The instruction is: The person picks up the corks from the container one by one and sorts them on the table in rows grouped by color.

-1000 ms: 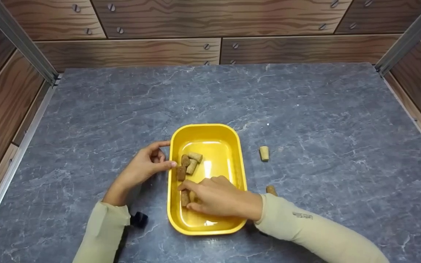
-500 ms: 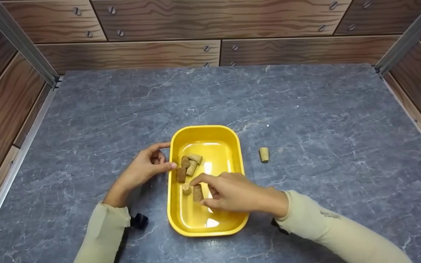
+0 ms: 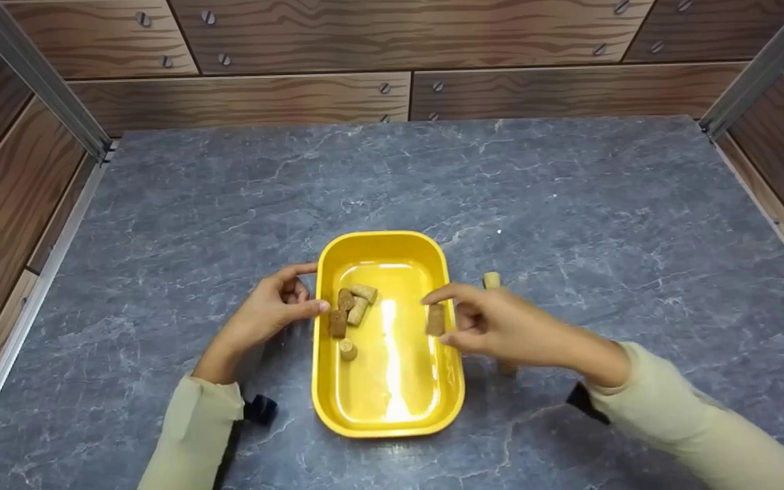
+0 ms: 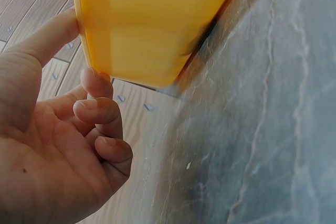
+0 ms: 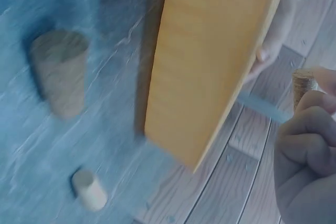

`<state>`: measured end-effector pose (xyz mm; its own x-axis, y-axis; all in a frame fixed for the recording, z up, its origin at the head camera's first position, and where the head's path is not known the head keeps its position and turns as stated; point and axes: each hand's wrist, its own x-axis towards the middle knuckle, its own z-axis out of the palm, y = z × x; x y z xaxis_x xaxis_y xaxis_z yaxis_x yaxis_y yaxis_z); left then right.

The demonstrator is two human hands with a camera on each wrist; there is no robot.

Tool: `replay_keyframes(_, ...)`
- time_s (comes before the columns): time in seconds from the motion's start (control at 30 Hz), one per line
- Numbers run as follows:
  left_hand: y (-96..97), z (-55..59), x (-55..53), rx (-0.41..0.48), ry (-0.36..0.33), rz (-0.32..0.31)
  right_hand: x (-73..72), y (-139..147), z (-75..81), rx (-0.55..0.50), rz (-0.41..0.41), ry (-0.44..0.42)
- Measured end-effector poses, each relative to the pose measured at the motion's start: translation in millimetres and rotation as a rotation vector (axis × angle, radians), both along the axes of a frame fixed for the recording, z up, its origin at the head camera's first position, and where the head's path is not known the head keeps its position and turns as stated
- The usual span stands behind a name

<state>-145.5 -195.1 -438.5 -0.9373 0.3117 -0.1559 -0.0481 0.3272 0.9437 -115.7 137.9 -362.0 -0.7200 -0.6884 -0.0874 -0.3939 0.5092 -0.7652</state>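
My left hand (image 3: 266,309) holds the left rim of a yellow plastic container (image 3: 382,435), its thumb over the edge and its index finger against the outside wall. My right hand (image 3: 511,327) pinches a brown cork (image 3: 436,320) between thumb and fingertips, above the container's right side. The same held cork (image 5: 303,85) shows at the right of the right wrist view. Inside the container, against the left wall, lie several corks, among them a dark one (image 3: 338,324), a pale one (image 3: 363,293) and one apart from the group (image 3: 348,349).
On the marbled grey table a pale cork (image 3: 492,280) and a brown cork (image 3: 508,369) sit right of the container, both partly hidden by my right hand. In the right wrist view the brown cork (image 5: 62,74) looks larger. Wood-patterned panels (image 3: 242,102) border the table.
My right hand has picked up a brown cork from the container floor and carried it right and up toward the right rim. The left hand and container have stayed in place.
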Motion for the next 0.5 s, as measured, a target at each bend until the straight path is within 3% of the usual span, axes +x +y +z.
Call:
replay_keyframes(0.17,0.4,-0.2,0.0,0.008,-0.007,0.002,-1.7,28.6,-0.1,-0.049,-0.026,-0.040)
replay_keyframes(0.5,0.0,0.6,0.6,0.005,-0.005,0.008,2.5,74.4,-6.7,-0.026,-0.115,-0.059)
